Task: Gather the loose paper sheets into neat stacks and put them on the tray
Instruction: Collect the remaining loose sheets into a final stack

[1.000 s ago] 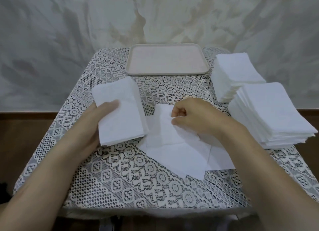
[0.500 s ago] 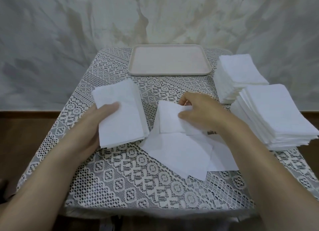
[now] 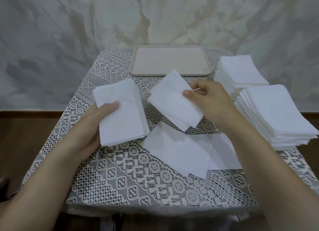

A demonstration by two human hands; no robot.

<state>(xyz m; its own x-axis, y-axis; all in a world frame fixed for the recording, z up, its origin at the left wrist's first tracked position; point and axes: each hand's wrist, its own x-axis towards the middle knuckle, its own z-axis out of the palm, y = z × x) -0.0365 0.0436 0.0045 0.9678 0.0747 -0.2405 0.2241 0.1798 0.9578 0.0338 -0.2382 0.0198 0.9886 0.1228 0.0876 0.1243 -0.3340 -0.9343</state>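
- Left hand gripped a thin stack of sheets left of centre, thumb curled over its top face.
- Right hand pinched a few sheets between thumb and curled fingers, tilted, just in front of the tray.
- Loose sheets lay overlapping on the lace tablecloth, near the right forearm.
- Two tall stacks stood at the table's right edge.

lace-covered table: tray, far stack, near stack, loose sheets.
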